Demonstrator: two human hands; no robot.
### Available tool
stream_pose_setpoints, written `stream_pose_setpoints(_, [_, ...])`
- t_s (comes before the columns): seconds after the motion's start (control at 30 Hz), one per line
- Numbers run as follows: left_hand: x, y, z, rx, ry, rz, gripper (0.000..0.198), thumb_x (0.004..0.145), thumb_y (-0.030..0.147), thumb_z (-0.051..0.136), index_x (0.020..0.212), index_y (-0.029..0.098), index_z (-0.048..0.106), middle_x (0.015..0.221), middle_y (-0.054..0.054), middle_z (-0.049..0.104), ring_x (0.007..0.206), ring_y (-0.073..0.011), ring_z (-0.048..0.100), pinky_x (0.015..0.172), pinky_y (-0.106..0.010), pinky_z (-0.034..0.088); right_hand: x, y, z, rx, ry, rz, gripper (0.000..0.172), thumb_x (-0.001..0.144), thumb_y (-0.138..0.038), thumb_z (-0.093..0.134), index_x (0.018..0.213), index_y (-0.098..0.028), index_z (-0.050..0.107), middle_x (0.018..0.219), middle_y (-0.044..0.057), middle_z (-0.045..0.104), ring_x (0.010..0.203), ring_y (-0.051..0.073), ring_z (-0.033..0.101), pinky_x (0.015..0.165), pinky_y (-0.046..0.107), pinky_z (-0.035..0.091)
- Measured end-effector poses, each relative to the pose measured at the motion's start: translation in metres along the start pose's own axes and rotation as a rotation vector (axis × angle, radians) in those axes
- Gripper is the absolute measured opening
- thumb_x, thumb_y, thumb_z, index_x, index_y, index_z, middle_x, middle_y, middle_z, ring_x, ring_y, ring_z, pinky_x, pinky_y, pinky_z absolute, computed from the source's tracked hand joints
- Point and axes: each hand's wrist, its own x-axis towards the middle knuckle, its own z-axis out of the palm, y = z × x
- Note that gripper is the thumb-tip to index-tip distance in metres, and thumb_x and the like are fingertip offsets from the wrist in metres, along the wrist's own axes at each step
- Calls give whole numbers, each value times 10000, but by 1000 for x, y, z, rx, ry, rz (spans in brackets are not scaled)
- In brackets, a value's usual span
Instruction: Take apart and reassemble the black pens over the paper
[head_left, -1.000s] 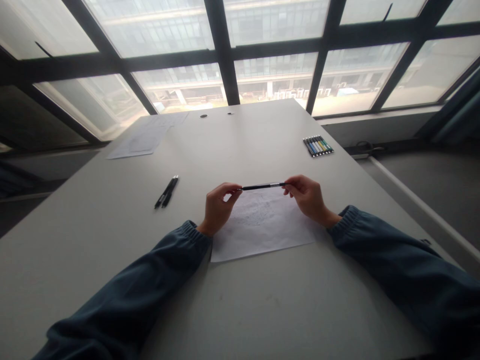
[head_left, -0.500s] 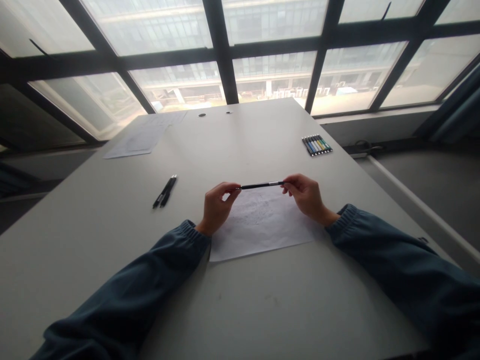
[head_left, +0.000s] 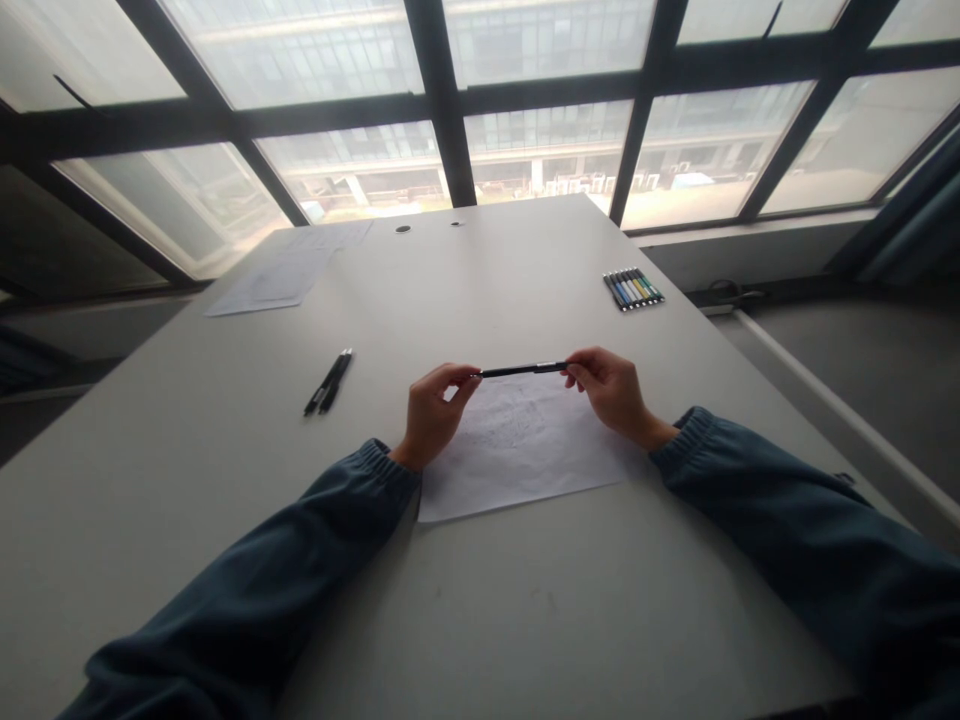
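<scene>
A slim black pen point(head_left: 523, 370) is stretched level between my two hands, over the far part of a white sheet of paper point(head_left: 525, 470). My left hand point(head_left: 435, 412) pinches its left end between thumb and forefinger. At the other end, near a small pale label, the fingertips of my right hand point(head_left: 611, 392) grip it. Faint pencil-like lines show on the paper, whose sides are partly covered by my hands and wrists. Two dark pens point(head_left: 328, 383) lie side by side on the table, left of my left hand.
A row of several coloured pens or leads point(head_left: 634, 289) lies near the right edge of the white table point(head_left: 480, 290). More paper sheets point(head_left: 274, 275) rest at the far left. Two small round holes point(head_left: 403, 230) sit near the far edge, before large windows.
Both hands keep the same hold on the pen. Only a very slight shift of the view shows.
</scene>
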Motion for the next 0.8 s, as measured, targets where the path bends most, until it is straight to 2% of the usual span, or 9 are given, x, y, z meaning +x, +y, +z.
stream_pose_setpoints(0.8, [0,-1,0,2,-3,-1,172,872,341,743,952,190,762,861,-54,748,788,-163,697,751,-288,555,0,0,-1,-12,-8,2,145,907,-327,684,923,-184,700,751,22,737,600,137,643,601,281,530])
